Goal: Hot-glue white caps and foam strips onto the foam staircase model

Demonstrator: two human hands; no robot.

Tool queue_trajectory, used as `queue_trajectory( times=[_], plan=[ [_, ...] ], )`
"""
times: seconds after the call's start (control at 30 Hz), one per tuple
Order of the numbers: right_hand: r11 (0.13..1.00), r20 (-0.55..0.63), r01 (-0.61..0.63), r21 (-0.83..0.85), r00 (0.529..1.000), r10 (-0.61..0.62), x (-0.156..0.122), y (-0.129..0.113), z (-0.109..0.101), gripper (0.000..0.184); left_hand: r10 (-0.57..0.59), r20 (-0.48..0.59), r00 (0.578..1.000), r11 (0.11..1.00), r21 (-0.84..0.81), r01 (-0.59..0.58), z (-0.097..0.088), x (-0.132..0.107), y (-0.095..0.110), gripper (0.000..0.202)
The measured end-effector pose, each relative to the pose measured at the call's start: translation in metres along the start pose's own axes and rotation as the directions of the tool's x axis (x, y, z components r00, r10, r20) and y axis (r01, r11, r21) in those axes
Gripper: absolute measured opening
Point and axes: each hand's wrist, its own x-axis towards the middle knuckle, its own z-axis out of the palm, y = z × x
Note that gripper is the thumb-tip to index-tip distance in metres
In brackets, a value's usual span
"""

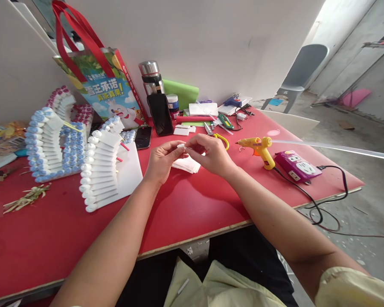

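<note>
Over the middle of the red table, my left hand (161,161) pinches a small white piece (181,146) between thumb and fingers. It looks like folded or rolled soft paper, but it is too small to tell its exact kind. My right hand (213,154) is closed too, its thumb and fingertips pressed together at the right side of the same piece. Beneath both hands lies a stack of thin white sheets (188,165), partly hidden by the fingers. Left of my left hand stands a curved row of white folded strips with rounded white tips (97,175) on a white board (132,164).
Blue-tipped rows (41,145), a gift bag (105,89), a flask (151,76) and a propped phone (160,114) stand behind and left. Right lie yellow-handled pliers (222,140), a yellow glue gun (259,149) with a long glue stick, and a purple power strip (296,165) with trailing cords.
</note>
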Motion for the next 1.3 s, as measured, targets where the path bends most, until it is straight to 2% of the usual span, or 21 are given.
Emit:
queue_trajectory(
  times=[0.07, 0.13, 0.23, 0.33, 0.43, 0.57, 0.73, 0.9, 1.1, 1.2, 1.3],
  plan=[
    [0.989, -0.028, -0.045, 0.142, 0.998, 0.049, 0.001, -0.005, -0.001, 0.023, -0.136, 0.084, 0.987, 0.966, -0.209, 0.151, -0.003, 0.001, 0.001, 0.026],
    [0.956, -0.067, -0.124, 0.264, 0.987, 0.146, 0.003, -0.007, -0.002, 0.032, -0.240, 0.216, 0.946, 0.876, -0.373, 0.307, -0.005, 0.000, 0.003, 0.027],
    [0.918, -0.085, -0.196, 0.344, 0.968, 0.238, 0.006, -0.007, -0.004, 0.040, -0.276, 0.342, 0.898, 0.734, -0.529, 0.427, -0.005, -0.003, 0.007, 0.030],
    [0.907, -0.064, -0.219, 0.359, 0.964, 0.258, 0.006, -0.004, -0.003, 0.041, -0.276, 0.391, 0.878, 0.672, -0.574, 0.468, -0.004, -0.005, 0.009, 0.027],
    [0.910, -0.031, -0.200, 0.362, 0.974, 0.226, 0.004, -0.002, -0.001, 0.037, -0.273, 0.399, 0.875, 0.684, -0.559, 0.469, -0.004, -0.006, 0.009, 0.022],
    [0.931, -0.006, -0.141, 0.336, 0.988, 0.152, 0.002, 0.001, 0.001, 0.028, -0.269, 0.367, 0.890, 0.740, -0.512, 0.435, -0.006, -0.005, 0.005, 0.018],
    [0.983, 0.011, 0.000, 0.186, 1.000, -0.002, 0.002, 0.004, 0.000, 0.017, -0.276, 0.330, 0.903, 0.827, -0.398, 0.398, -0.006, -0.003, 0.001, 0.016],
    [0.998, 0.029, 0.055, 0.028, 0.998, -0.056, 0.001, 0.002, 0.000, 0.008, -0.314, 0.298, 0.901, 0.846, -0.343, 0.408, -0.004, -0.002, 0.001, 0.017],
    [0.983, 0.042, 0.068, -0.168, 0.997, -0.062, 0.000, 0.003, -0.002, 0.005, -0.333, 0.270, 0.903, 0.867, -0.288, 0.406, -0.005, -0.002, -0.001, 0.016],
    [0.989, 0.021, 0.033, -0.146, 0.999, -0.030, 0.001, 0.006, -0.004, 0.005, -0.355, 0.251, 0.901, 0.879, -0.239, 0.413, -0.007, -0.001, -0.001, 0.021],
    [0.996, -0.017, -0.070, -0.064, 0.997, 0.069, 0.001, 0.009, -0.003, 0.003, -0.374, 0.231, 0.898, 0.892, -0.174, 0.416, -0.007, 0.000, -0.001, 0.026]
  ],
)
